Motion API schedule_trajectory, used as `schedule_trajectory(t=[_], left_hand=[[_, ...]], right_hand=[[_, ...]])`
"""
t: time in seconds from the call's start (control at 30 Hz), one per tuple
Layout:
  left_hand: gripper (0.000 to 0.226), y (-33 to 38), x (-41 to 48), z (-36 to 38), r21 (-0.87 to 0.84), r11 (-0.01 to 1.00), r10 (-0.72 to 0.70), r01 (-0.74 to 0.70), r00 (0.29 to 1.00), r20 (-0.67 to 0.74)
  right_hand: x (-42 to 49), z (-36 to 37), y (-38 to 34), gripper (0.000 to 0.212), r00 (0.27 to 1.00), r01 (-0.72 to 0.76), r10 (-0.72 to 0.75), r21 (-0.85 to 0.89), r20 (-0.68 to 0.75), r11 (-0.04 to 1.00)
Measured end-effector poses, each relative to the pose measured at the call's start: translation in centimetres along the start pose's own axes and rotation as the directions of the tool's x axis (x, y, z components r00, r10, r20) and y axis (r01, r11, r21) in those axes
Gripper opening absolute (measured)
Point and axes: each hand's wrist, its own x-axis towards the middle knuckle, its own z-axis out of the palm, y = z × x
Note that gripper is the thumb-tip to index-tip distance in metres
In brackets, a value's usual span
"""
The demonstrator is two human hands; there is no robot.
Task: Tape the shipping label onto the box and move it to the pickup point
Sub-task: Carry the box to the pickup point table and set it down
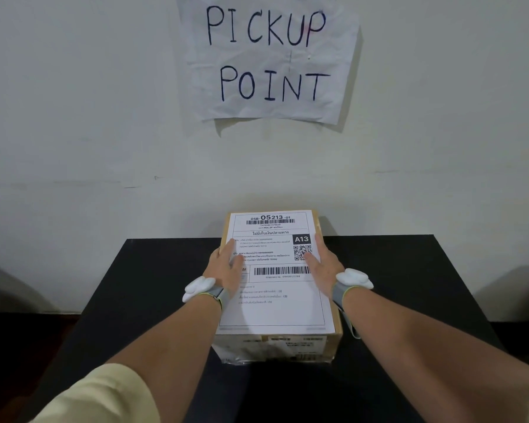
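Box [275, 345] on the black table [409, 285] below the handwritten "PICKUP POINT" sign [269, 56], with both hands flat on top of it.
I see the box lying lengthwise between the forearms, its far end towards the white wall [74, 117]. My left hand [226, 264] rests along its left top edge and my right hand [322, 264] along the right, set apart, fingers straight and lying on the paper, gripping nothing. The box is brown cardboard, rectangular and squat, and its near face is glossy with printed stickers. The shipping label [275, 312] is a smooth white sheet covering nearly the whole top, printed with barcodes, a QR code, "A13" and "05213". The table is matt and the sign is crumpled paper. Each wrist wears a grey band with a white puffy piece [200, 288].
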Motion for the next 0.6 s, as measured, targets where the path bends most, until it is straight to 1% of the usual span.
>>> schedule_trajectory(t=[0.2,0.47,0.6], left_hand=[[0.055,-0.6,2.9,-0.4,0.057,0.998,-0.042,0.039,0.998,0.044],[0.055,0.0,4.9,-0.6,0.066,0.997,-0.043,0.041,0.998,0.036],[0.055,0.4,4.8,-0.5,0.059,0.998,-0.032,0.031,0.999,0.017]], right_hand=[[2.0,0.4,-0.4,0.061,0.999,-0.038,0.037,-0.007,-0.022,0.999],[3.8,0.4,-0.8,0.061,0.997,-0.072,0.072,-0.009,-0.033,0.997],[3.7,0.2,-1.1,0.062,0.998,-0.058,0.058,0.008,-0.032,0.998]])
